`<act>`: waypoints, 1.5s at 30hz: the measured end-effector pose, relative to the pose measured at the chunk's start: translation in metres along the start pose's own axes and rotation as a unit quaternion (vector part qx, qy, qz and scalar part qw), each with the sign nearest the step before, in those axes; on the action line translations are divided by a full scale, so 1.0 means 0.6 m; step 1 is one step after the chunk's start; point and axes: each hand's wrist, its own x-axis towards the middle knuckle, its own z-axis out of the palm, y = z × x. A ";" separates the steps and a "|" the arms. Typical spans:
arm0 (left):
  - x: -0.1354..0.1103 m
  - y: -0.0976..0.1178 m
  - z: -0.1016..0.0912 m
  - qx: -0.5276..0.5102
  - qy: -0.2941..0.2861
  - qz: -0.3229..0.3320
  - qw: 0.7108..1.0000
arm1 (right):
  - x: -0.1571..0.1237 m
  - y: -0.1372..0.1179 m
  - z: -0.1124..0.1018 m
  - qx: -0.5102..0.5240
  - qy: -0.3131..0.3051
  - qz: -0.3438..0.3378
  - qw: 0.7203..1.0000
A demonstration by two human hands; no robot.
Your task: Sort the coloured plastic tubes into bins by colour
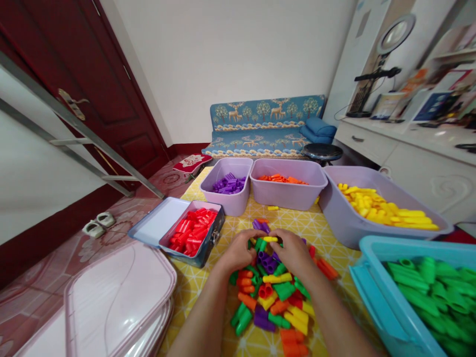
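Note:
A mixed pile of short plastic tubes (264, 317) in green, purple, orange, yellow and red lies on the yellow patterned tablecloth (201, 317). Both hands are at the far side of this pile. My left hand (238, 249) has its fingers curled at the pile's left edge; what they hold, if anything, is hidden. My right hand (293, 252) is bent over the pile from the right, its fingertips closed on the end of a yellow plastic tube (270, 239). Purple tubes (267, 262) lie between the hands.
Lilac bins hold purple (229, 184), orange (282, 179) and yellow tubes (386, 208) along the back. A turquoise bin (386, 307) of green tubes stands right. At left are an open tin box (215, 235) of red tubes and stacked lids (119, 292). A ladder (74, 124) leans beyond.

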 end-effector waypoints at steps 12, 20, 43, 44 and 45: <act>0.013 -0.012 0.031 0.052 0.081 -0.013 0.995 | -0.004 -0.006 0.004 -0.045 -0.030 -0.015 0.998; 0.012 0.001 0.032 -0.056 0.085 0.010 0.995 | -0.013 -0.025 -0.004 -0.101 -0.042 0.002 0.994; 0.013 -0.006 0.037 -0.028 0.102 0.020 0.994 | -0.005 -0.030 -0.107 0.575 0.428 0.016 0.697; 0.013 -0.006 0.037 -0.027 0.103 0.019 0.994 | -0.008 -0.034 -0.116 0.597 0.459 -0.005 0.658; 0.013 -0.007 0.036 -0.026 0.105 0.018 0.994 | -0.012 -0.036 -0.123 0.613 0.475 -0.023 0.631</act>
